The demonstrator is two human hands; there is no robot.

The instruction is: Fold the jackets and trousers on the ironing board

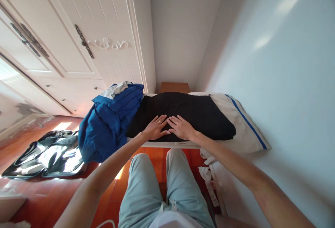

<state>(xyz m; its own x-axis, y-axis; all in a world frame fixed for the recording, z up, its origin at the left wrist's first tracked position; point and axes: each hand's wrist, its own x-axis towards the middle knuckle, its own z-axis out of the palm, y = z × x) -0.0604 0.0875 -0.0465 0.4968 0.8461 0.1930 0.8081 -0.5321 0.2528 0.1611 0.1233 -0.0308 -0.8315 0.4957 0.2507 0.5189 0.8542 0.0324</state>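
A black folded garment (204,113) lies flat across a narrow, cream-covered board (230,116) in front of my knees. My left hand (156,128) rests palm down on the black cloth, fingers stretched out, with a ring on one finger. Beside it my right hand (181,127) also lies flat on the cloth, its fingertips close to those of the left. Neither hand grips anything. Blue clothing (112,120) is heaped at the board's left end and hangs over the edge, with a white piece of cloth (115,89) on top.
A white wardrobe (110,8) with dark handles stands at the back left. An open suitcase (47,154) lies on the reddish wooden floor to the left. A pale wall (295,81) closes off the right side. Behind the board is a brown wooden box-like surface (174,87).
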